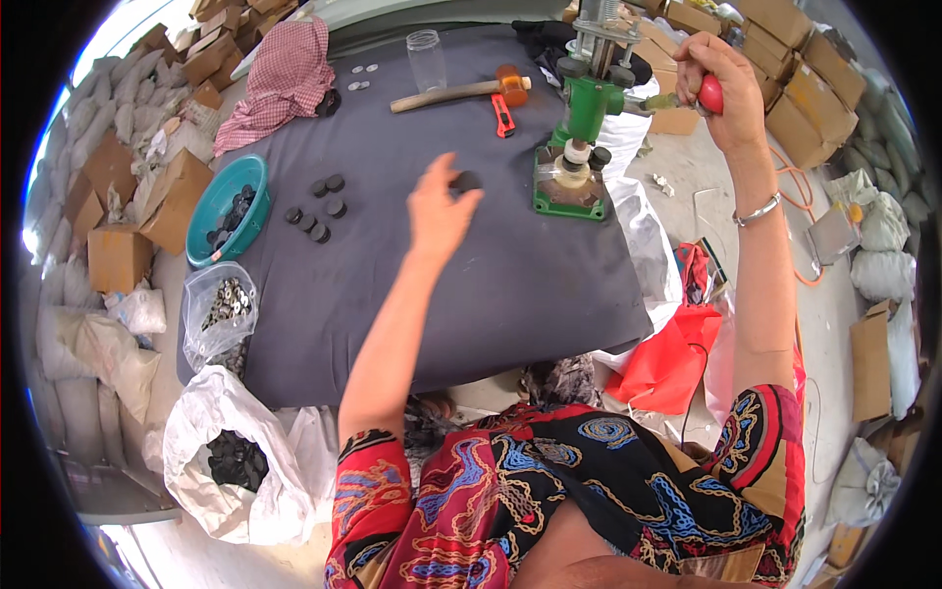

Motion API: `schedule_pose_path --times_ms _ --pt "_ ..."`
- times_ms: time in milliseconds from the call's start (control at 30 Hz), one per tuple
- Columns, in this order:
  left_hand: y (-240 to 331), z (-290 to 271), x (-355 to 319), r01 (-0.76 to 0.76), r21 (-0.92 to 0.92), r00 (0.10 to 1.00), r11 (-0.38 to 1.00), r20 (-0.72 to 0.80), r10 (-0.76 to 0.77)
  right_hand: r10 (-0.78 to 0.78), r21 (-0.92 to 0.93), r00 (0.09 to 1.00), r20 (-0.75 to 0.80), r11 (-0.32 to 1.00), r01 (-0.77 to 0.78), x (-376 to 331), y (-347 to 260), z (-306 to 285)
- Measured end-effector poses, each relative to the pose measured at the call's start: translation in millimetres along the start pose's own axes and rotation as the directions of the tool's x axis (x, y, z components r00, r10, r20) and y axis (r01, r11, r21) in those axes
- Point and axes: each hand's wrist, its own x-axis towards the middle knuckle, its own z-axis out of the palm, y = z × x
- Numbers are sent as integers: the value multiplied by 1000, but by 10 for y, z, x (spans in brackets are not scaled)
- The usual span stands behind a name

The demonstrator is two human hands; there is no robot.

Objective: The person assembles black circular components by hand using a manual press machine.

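Over the middle of the dark cloth, my left hand (pixel 439 213) holds a small black disc (pixel 467 182) between thumb and fingers. My right hand (pixel 719 74), raised at the far right, is wrapped round the red ball knob (pixel 710 94) of a lever. That lever belongs to a green hand press (pixel 586 113) at the table's right edge. A white round piece (pixel 576 150) is in the press above its base, and a black disc (pixel 600 157) sits beside it. Several more black discs (pixel 336 207) lie in a loose group left of my left hand.
A teal basin (pixel 199 225) with black pieces stands at the left edge, near a clear bag of metal rings (pixel 196 324). Further back lie a mallet (pixel 446 96), a red cutter knife (pixel 503 116), a clear jar (pixel 426 63) and a checked cloth (pixel 280 83). A white sack (pixel 201 481) stands below.
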Motion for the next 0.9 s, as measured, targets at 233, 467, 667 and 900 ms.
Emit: schedule_pose_path --times_ms 233,467,667,900 --pt "350 1095 250 -37 -58 974 998 220 49 12 15 1000 8 1000 -13 -26 18 21" --pt "426 1377 289 -97 -55 984 994 141 104 19 -19 1000 8 1000 -19 -56 29 -23" --pt "488 1562 323 123 -146 979 982 178 -96 -5 -40 1000 17 999 6 -96 39 -8" --pt "329 1534 313 66 -122 989 990 138 -49 -87 -394 995 -42 917 63 -885 355 225"
